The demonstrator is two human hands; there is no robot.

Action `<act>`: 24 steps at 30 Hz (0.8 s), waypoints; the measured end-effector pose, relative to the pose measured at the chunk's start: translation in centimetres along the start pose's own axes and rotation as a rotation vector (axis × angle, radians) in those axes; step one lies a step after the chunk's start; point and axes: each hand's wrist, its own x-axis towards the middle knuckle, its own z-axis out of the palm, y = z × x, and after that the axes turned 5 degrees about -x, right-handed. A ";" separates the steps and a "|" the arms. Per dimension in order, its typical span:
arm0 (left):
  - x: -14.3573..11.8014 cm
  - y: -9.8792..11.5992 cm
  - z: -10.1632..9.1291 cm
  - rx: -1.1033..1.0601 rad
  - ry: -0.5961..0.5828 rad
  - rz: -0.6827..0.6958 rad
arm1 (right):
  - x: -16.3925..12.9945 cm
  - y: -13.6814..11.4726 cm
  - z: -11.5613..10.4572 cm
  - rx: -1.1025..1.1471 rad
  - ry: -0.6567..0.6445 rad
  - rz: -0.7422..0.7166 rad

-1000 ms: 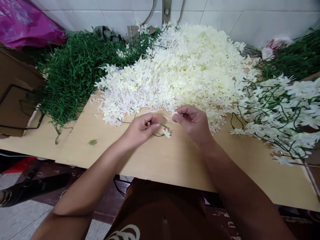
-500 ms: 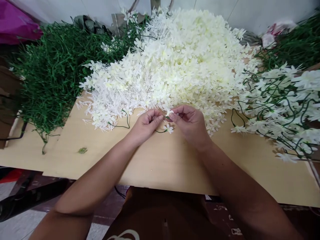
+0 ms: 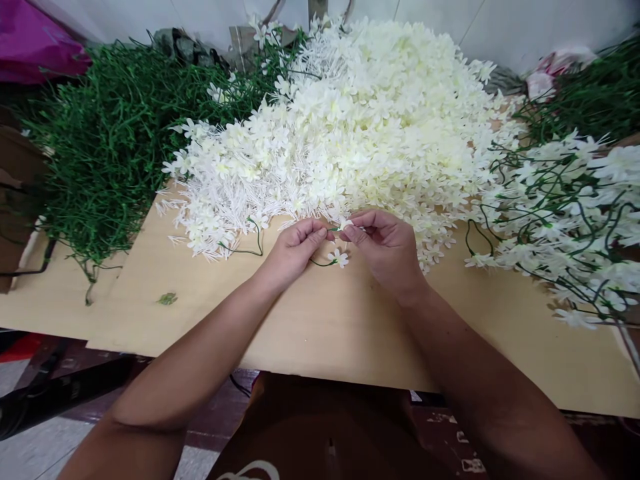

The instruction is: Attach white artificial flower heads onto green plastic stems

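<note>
My left hand [image 3: 291, 249] pinches a thin green stem [image 3: 320, 263] that curls below it and carries one small white flower [image 3: 341, 257]. My right hand [image 3: 385, 247] pinches another small white flower [image 3: 345, 225] at its fingertips, right against the stem's end between the two hands. Both hands rest low over the tan tabletop [image 3: 325, 320], just in front of a big heap of loose white flowers [image 3: 360, 127].
A pile of bare green stems [image 3: 100, 147] lies at the left. Finished green stems with white flowers [image 3: 565, 213] are heaped at the right. A purple bag [image 3: 35, 47] sits far left. A small green scrap [image 3: 167, 299] lies on the table.
My hands came together: the right hand brought its white flower up to the stem end held by the left. The view shifted slightly.
</note>
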 end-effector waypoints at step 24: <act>0.0 -0.1 0.0 0.123 -0.072 0.061 | -0.3 0.0 -0.2 -0.251 -0.004 -0.251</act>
